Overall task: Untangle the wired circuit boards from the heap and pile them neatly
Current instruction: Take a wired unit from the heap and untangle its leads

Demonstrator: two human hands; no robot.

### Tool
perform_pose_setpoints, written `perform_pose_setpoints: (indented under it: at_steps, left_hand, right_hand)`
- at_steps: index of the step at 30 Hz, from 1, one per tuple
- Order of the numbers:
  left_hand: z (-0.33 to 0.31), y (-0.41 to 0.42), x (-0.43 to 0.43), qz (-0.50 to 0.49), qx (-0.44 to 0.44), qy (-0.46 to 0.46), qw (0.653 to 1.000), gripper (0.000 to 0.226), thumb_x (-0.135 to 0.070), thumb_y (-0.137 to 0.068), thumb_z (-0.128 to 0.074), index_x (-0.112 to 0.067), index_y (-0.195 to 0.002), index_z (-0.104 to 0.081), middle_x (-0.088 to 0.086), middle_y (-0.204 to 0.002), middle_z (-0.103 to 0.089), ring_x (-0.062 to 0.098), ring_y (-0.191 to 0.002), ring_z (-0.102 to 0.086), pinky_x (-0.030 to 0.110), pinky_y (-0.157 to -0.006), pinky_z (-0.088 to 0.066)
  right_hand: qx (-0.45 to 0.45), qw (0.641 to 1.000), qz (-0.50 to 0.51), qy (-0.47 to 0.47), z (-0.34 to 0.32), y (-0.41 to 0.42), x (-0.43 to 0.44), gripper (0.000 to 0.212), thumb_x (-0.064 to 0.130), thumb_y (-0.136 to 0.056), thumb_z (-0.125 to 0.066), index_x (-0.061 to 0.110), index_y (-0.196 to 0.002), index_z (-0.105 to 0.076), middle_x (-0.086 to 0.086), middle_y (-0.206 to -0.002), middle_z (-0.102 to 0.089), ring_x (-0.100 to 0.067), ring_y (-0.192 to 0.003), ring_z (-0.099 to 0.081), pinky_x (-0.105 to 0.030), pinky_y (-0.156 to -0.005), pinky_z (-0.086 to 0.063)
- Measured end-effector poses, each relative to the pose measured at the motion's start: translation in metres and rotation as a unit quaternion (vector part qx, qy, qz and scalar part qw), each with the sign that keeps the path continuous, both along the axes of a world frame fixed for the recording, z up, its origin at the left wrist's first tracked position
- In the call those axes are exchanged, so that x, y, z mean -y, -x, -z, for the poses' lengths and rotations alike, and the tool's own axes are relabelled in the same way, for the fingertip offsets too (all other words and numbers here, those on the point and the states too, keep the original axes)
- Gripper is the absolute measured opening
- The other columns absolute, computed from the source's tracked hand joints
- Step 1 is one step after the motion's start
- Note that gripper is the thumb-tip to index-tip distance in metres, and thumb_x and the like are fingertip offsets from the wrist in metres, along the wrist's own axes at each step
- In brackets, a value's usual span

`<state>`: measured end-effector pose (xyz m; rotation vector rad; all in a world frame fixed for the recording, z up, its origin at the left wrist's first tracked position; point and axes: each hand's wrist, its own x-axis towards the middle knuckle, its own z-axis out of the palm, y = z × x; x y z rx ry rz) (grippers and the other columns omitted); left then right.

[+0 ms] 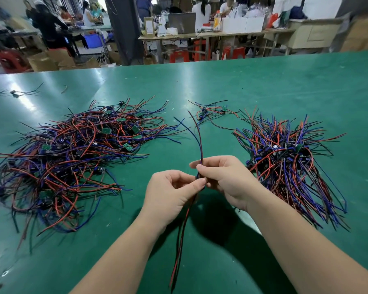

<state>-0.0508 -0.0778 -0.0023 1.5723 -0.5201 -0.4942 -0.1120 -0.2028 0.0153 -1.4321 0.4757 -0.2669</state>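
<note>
Pinched between left hand (172,193) and right hand (224,180), fingers curled: thin wires (200,152), light and floppy, likely to snag. Best gripped near the hidden board, not loose ends.

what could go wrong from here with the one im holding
1. The held wires stick up close to stray ends of the tangled heap; they might snag there.
2. The left hand and right hand pinch them close together. What lies between the fingers is hidden, so a hard tug may strain a joint.
3. The neat pile has wires fanning out; laying this one crosswise could knot it.
</note>
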Motion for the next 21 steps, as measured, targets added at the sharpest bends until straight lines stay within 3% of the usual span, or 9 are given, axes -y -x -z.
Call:
perform_pose_setpoints:
  at_steps: [4, 9, 14, 21]
  left_hand:
    - [0.003, -0.003, 0.0, -0.02, 0.036, -0.024, 0.999, 0.019, -0.019, -0.067, -0.085, -0.006, -0.07, -0.072, 0.006, -0.061, -0.07, 0.009, -0.051, -0.055, 0.019, -0.053, -0.045]
    - [0.004, -0.004, 0.0, -0.013, 0.096, -0.049, 0.994, 0.016, -0.017, -0.068, -0.085, -0.015, -0.065, -0.069, -0.009, -0.051, -0.064, -0.001, -0.045, -0.051, 0.011, -0.048, -0.039]
    - [0.005, -0.006, 0.0, -0.004, 0.128, -0.057, 0.99, 0.016, -0.02, -0.069, -0.085, -0.02, -0.065, -0.069, -0.008, -0.059, -0.069, 0.0, -0.05, -0.057, 0.013, -0.053, -0.044]
    - [0.007, -0.002, 0.002, 0.018, 0.139, -0.085, 0.986, 0.02, -0.025, -0.068, -0.085, -0.022, -0.061, -0.066, -0.011, -0.054, -0.065, 0.0, -0.047, -0.052, 0.013, -0.051, -0.041]
  right_hand:
    - [-0.015, 1.0, 0.006, 0.022, 0.001, 0.0, 0.0, 0.009, 0.009, -0.084, -0.069, 0.016, -0.078, -0.067, 0.005, -0.066, -0.066, -0.009, -0.062, -0.057, -0.022, -0.058, -0.04]
    - [-0.025, 0.998, 0.022, 0.046, -0.002, 0.002, 0.004, 0.012, 0.013, -0.083, -0.07, 0.011, -0.072, -0.067, 0.003, -0.059, -0.061, -0.009, -0.054, -0.05, -0.022, -0.054, -0.038]
    - [-0.005, 0.996, 0.042, -0.073, -0.012, 0.005, 0.009, 0.013, 0.003, -0.089, -0.06, 0.002, -0.077, -0.065, -0.002, -0.063, -0.063, -0.007, -0.049, -0.059, -0.013, -0.044, -0.042]
    - [0.08, 0.971, 0.117, -0.193, -0.029, 0.014, 0.027, 0.016, 0.005, -0.093, -0.053, 0.0, -0.082, -0.064, -0.005, -0.061, -0.065, -0.014, -0.058, -0.069, -0.014, -0.044, -0.048]
